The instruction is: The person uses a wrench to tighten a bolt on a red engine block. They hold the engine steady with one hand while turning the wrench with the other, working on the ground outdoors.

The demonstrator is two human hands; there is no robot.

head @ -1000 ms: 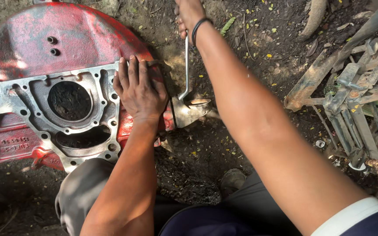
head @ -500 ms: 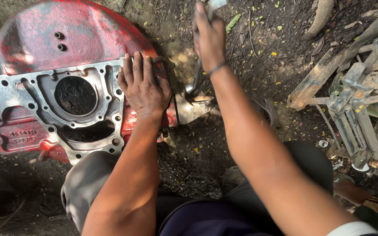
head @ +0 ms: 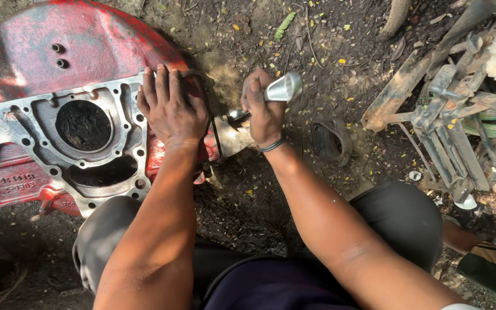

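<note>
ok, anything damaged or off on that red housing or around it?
The red housing lies flat on bare dirt, paint worn through in patches, its machined face grimy. Left hand rests flat on it; right hand grips a metal tool at its edge. Rusty scrap lies to the right. No crack visible.

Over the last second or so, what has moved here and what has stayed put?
The right hand came down from the top of the view toward the right edge of the red housing; it keeps its grip on the metal tool, its shiny end now poking out above the fist. The left hand stayed pressed flat on the housing's grey face, and the housing kept its place on the dirt.
</note>
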